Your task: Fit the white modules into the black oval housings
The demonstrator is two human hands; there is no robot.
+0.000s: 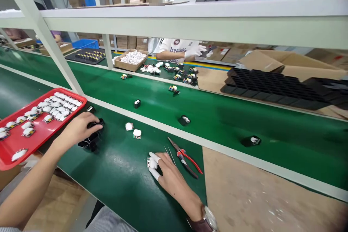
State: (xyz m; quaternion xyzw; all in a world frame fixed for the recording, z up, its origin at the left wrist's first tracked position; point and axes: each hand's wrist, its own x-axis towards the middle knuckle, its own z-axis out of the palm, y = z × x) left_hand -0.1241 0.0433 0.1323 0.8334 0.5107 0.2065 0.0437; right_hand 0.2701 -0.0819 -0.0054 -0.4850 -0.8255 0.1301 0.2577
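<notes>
My left hand (pixel 84 127) reaches over a group of black cases (pixel 91 141) beside the red tray, its thumb and fingers bent around one of them. White finger covers sit on fingertips of my right hand (pixel 165 170), which pinches a small white-topped part (pixel 150 162) on the green table. Two similar white-topped parts, one (pixel 129 126) behind the other (pixel 137 134), lie between my hands. Just behind my right hand are tweezers (pixel 170 155) and red-handled pliers (pixel 185 156).
The red tray (pixel 35 145) of white-topped parts stands at the left. Black cases (pixel 185 120) sit on the green belt (pixel 217 116). Across it a person in white gloves (pixel 198 51) holds a dark piece. A shelf beam (pixel 190 25) crosses above; brown board (pixel 244 188) lies right.
</notes>
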